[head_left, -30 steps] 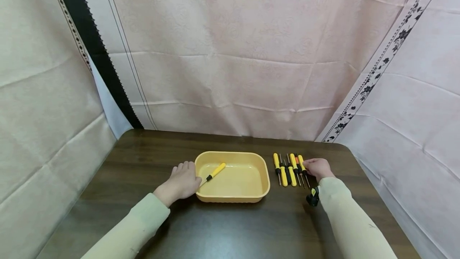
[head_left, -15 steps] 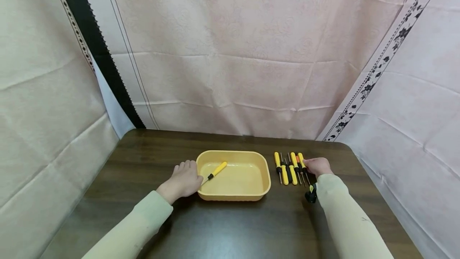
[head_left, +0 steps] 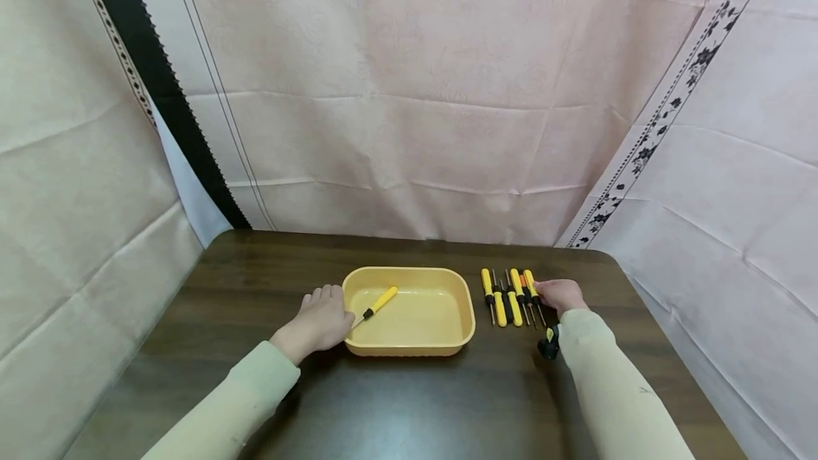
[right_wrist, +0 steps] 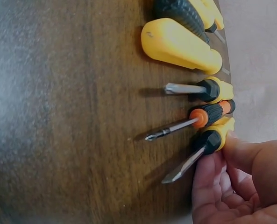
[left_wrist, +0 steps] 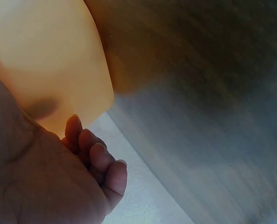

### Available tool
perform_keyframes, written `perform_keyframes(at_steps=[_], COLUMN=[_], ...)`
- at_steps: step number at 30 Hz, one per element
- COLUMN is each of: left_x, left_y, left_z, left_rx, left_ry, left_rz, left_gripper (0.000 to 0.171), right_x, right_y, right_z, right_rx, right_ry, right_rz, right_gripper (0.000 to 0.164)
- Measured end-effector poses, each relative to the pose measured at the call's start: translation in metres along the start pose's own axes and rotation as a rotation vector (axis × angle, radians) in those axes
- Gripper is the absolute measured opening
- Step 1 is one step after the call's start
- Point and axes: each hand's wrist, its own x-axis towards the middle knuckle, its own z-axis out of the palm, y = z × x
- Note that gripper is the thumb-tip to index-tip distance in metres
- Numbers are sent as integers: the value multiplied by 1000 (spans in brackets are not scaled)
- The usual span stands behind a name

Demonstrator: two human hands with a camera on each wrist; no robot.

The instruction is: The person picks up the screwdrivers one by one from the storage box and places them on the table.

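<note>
At the left end of a shallow yellow plastic tray (head_left: pixel 434 314), my left hand (head_left: pixel 322 321) holds the side, thumb near the rim and fingers bent against the outer wall. Inside the tray lies one screwdriver (head_left: pixel 385 297) with a yellow handle, its tip towards that hand. My right hand (head_left: pixel 562 294) pinches the rightmost screwdriver (right_wrist: pixel 211 140) of a row by its yellow and black handle, thumb on top. Its flat metal blade points towards me, close over the table. Right beside it lies an orange and black screwdriver (right_wrist: pixel 201 116) with a cross tip.
Several more yellow and black screwdrivers (head_left: pixel 500 309) lie side by side between the tray and my right hand, some turned the opposite way. They rest on a dark wooden table (head_left: pixel 409 403). Light cloth (head_left: pixel 409 126) hangs behind the table and along both sides.
</note>
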Motion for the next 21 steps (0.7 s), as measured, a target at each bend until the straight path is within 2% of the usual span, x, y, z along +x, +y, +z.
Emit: perform_keyframes(at_steps=[21], left_x=[-2], left_y=[1], left_z=[-1], left_rx=[12], left_ry=[10], left_rz=[10], left_gripper=[46], right_x=[-1], right_y=[7], right_z=[1], right_rx=[-10], right_ry=[15], right_rz=[-20], right_gripper=[46])
